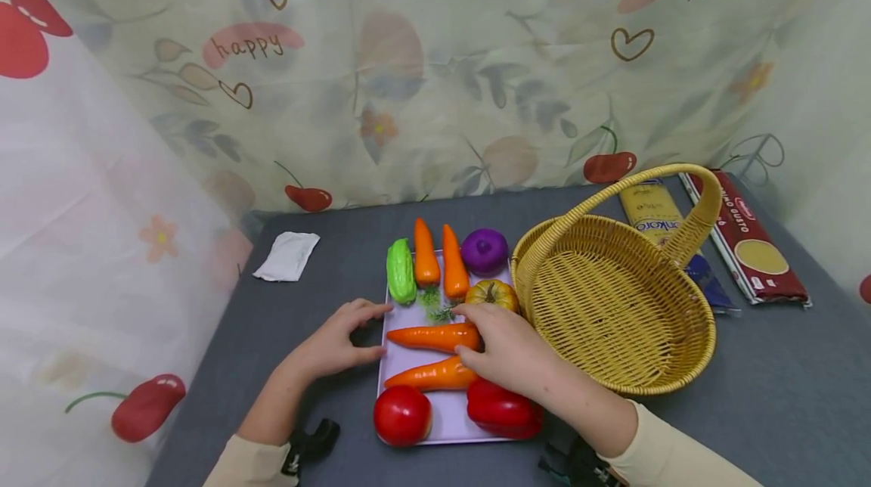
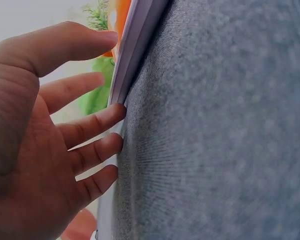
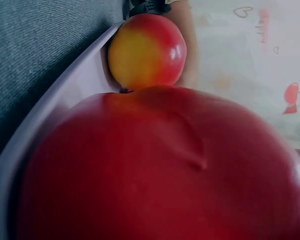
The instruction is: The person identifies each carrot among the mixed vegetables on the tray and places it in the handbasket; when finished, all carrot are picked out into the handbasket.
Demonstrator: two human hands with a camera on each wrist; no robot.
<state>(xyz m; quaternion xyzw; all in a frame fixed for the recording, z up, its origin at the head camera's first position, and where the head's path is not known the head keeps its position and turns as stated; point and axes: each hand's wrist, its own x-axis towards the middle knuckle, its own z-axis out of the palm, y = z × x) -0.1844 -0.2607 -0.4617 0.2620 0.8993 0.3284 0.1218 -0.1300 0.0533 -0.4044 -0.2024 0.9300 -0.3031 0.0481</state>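
Observation:
A shallow pale purple tray (image 1: 442,426) lies on the grey cloth. My left hand (image 1: 340,339) is at its left edge, fingers spread; in the left wrist view its fingertips (image 2: 119,111) meet the tray's side. With thumb and fingers bent round its thick end, my right hand (image 1: 510,347) holds the upper sideways carrot (image 1: 432,337), which lies in the tray. Just below is another carrot (image 1: 432,375), its thick end partly hidden. Nearest me are a red bell pepper (image 1: 503,410) and a round red-and-yellow fruit (image 1: 401,415). The right wrist view hides the right hand.
Along the tray's far part are a green vegetable (image 1: 401,271), two upright-pointing carrots (image 1: 426,252), a purple onion-like vegetable (image 1: 485,251) and a small pumpkin (image 1: 491,294). A wicker basket (image 1: 612,298) adjoins on the right; two packages (image 1: 748,245) lie behind it. A white packet (image 1: 287,256) lies left.

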